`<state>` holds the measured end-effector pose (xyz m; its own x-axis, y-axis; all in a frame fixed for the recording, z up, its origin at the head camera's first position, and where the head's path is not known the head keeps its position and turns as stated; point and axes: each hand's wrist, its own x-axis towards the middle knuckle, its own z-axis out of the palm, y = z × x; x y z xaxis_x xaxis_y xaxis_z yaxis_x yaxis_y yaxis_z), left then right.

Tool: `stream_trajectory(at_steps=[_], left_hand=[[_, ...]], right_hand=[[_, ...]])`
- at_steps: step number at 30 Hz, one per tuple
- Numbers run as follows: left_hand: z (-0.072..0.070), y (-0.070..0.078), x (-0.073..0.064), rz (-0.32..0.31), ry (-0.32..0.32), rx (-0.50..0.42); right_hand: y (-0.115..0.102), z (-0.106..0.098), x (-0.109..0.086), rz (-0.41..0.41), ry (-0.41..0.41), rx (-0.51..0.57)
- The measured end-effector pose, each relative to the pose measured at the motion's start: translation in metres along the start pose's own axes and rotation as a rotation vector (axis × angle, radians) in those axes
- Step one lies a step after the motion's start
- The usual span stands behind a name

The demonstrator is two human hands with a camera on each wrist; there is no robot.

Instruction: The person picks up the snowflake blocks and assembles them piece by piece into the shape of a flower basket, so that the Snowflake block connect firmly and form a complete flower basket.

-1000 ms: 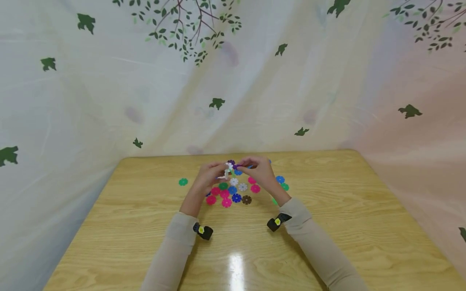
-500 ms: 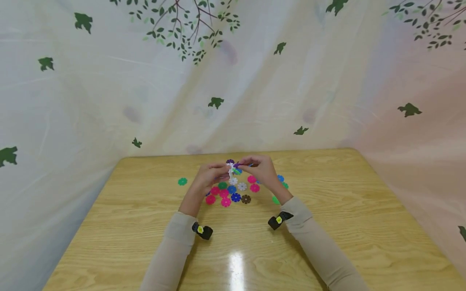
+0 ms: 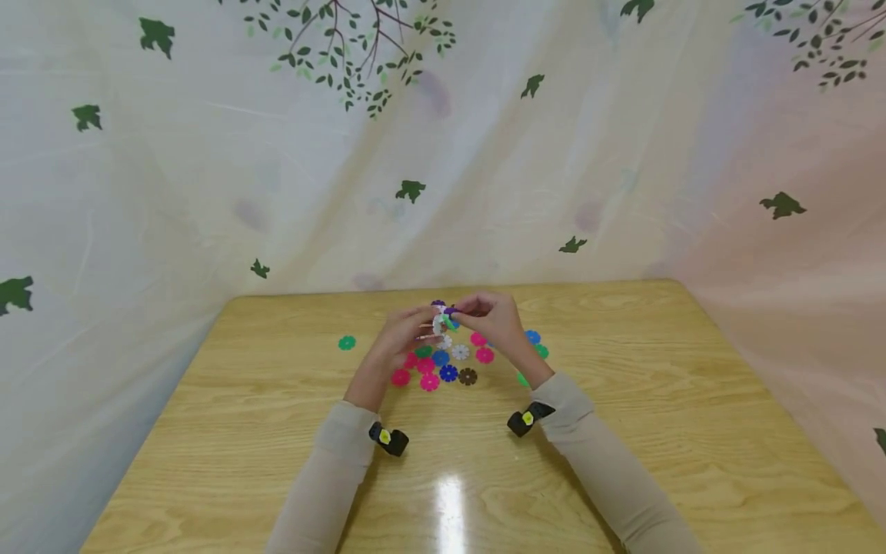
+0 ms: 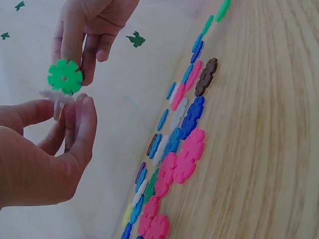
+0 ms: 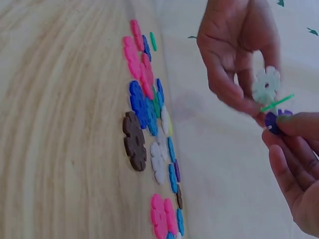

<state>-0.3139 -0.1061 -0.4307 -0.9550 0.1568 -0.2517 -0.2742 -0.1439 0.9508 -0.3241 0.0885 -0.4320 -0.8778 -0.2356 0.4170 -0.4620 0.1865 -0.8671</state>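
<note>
Over the far part of the table, my left hand (image 3: 404,336) pinches white notched flower discs, one (image 5: 266,84) facing the right wrist camera. A bright green disc (image 4: 65,77) stands at an angle against the white pieces and shows edge-on in the right wrist view. From the other side, my right hand (image 3: 494,323) pinches a purple disc (image 5: 274,123) between thumb and fingers. This purple disc meets the green one's edge; whether their slots are interlocked I cannot tell. Its far side is hidden behind the right thumb.
Loose flower discs lie below the hands: pink (image 3: 430,382), dark blue (image 3: 448,373), brown (image 3: 467,376) and white (image 3: 460,352). One green disc (image 3: 347,343) lies apart at left. The wooden table (image 3: 242,431) ends at a printed cloth backdrop (image 3: 311,192).
The white and green pieces have turned in my left fingers, bringing the green disc up against the purple one. Both hands have stayed nearly in place.
</note>
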Motion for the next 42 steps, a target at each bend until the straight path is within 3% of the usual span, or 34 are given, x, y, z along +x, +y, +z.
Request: stream_trajectory(at_steps=[5,8,16,22,26,35,42], left_hand=[[0.01,0.001,-0.003,0.013,-0.073,-0.036],[0.015,0.0,-0.005,0.043,-0.097,-0.05],[0.011,-0.001,-0.001,0.076,0.058,-0.08],[0.007,0.0,0.001,0.063,0.032,-0.025],[0.003,0.001,0.002,0.065,0.027,-0.011],[-0.007,0.009,0.001,0.044,0.04,0.002],[-0.009,0.011,0.002,0.028,0.012,0.01]], right_hand=[[-0.001,0.008,-0.003,-0.024,0.079,-0.02],[-0.001,0.012,-0.004,-0.03,0.086,-0.039],[-0.007,0.013,-0.004,-0.021,-0.059,-0.06],[-0.012,0.008,-0.002,0.005,-0.15,-0.122],[-0.009,-0.001,-0.002,0.011,-0.259,-0.183],[0.0,-0.024,-0.008,0.073,-0.659,-0.305],[0.016,-0.029,-0.015,0.1,-0.745,-0.33]])
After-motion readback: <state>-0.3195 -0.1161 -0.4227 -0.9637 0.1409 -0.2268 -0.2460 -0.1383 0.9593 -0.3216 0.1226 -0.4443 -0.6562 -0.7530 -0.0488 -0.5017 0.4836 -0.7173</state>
